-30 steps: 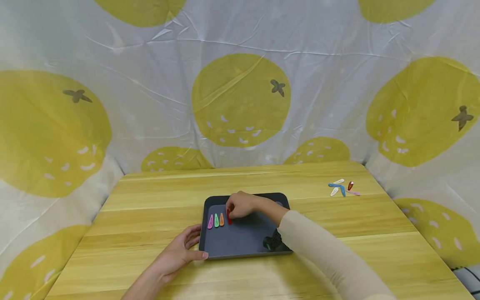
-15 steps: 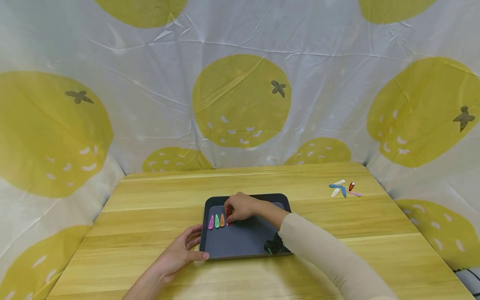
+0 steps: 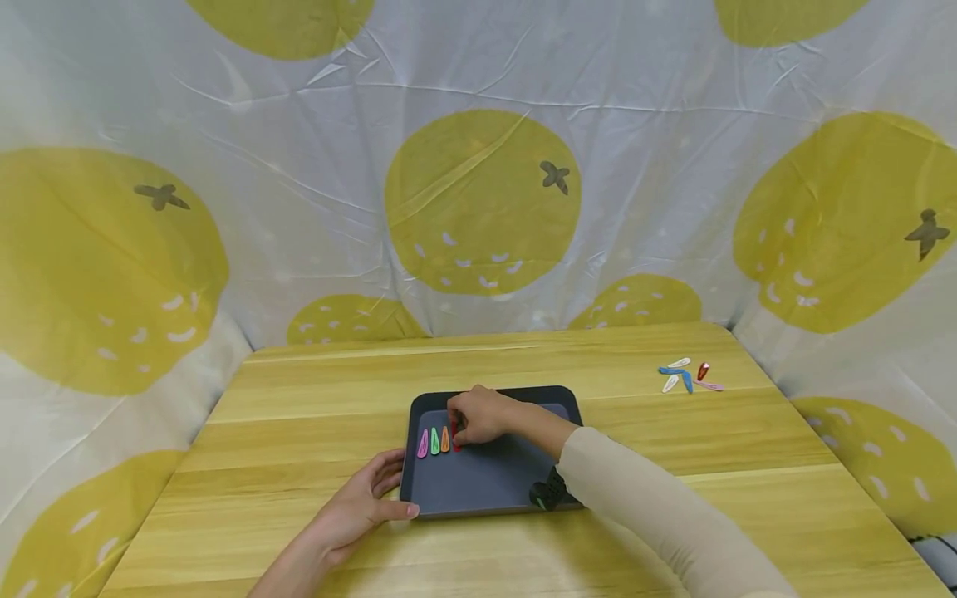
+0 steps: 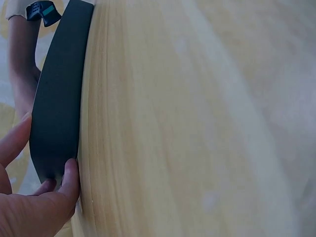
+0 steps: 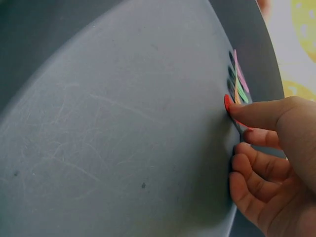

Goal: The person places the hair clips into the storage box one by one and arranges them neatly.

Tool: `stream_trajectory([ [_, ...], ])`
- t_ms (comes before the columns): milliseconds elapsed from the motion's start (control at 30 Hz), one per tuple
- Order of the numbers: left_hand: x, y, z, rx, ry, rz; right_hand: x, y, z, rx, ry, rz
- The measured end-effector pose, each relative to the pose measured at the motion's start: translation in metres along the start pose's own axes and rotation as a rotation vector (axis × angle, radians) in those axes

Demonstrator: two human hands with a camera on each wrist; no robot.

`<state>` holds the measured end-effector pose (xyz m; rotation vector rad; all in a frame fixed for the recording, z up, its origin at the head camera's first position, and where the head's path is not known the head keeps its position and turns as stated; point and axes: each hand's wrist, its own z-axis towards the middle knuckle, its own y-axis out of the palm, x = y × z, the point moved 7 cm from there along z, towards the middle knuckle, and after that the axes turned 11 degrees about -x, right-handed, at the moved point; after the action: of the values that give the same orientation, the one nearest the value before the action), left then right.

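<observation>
Right hand (image 3: 482,413): reaching across the tray from the right, thumb and forefinger pinching the red clip; from the wrist view, the other fingers are curled just beside it.
Red clip (image 5: 227,102): inside the tray, just right of the orange clip, partly hidden by the thumb; I can't tell whether it lies flat on the bottom.
Row of clips: pink clip (image 3: 423,443), green clip (image 3: 435,441) and orange clip (image 3: 445,439), left to right, side by side in the left part of the tray, their lengths roughly parallel.
Left hand (image 3: 366,497): gripping the tray at its near left corner, thumb on the near edge, fingers against the left side.
Tray (image 3: 478,490): dark grey, rectangular, low-walled, set on the wooden table (image 3: 635,357); scratches show on its bottom up close.
Loose clips: well apart from the tray, toward the table's far right corner, two white clips (image 3: 669,384), two blue clips (image 3: 688,382), a dark red clip (image 3: 703,371) and a pale pink clip (image 3: 709,385), scattered at different angles.
Right arm: beige sleeve (image 3: 658,507), black device (image 3: 549,490) at the wrist.
Backdrop: white cloth (image 3: 478,58) printed with big yellow fruit.
</observation>
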<state>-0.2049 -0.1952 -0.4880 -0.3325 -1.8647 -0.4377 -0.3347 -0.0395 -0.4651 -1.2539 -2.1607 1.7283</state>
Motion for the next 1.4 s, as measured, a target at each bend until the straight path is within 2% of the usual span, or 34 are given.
stream_trajectory([
  [400, -0.001, -0.001, 0.001, 0.000, 0.005, -0.003, 0.002, -0.004, -0.004, -0.011, 0.018, -0.004],
  [667, -0.001, 0.000, 0.001, -0.006, 0.015, -0.005, 0.002, -0.006, -0.008, -0.019, -0.004, 0.007],
  [1033, -0.002, -0.001, -0.002, 0.026, 0.010, 0.006, 0.005, -0.021, -0.031, 0.007, -0.078, 0.031],
  [1233, -0.002, 0.002, -0.002, 0.039, 0.025, -0.007, 0.017, -0.026, -0.045, 0.034, -0.101, 0.067],
  [1400, -0.002, 0.005, -0.006, 0.073, 0.038, 0.004, 0.028, -0.029, -0.058, 0.044, -0.116, 0.106],
])
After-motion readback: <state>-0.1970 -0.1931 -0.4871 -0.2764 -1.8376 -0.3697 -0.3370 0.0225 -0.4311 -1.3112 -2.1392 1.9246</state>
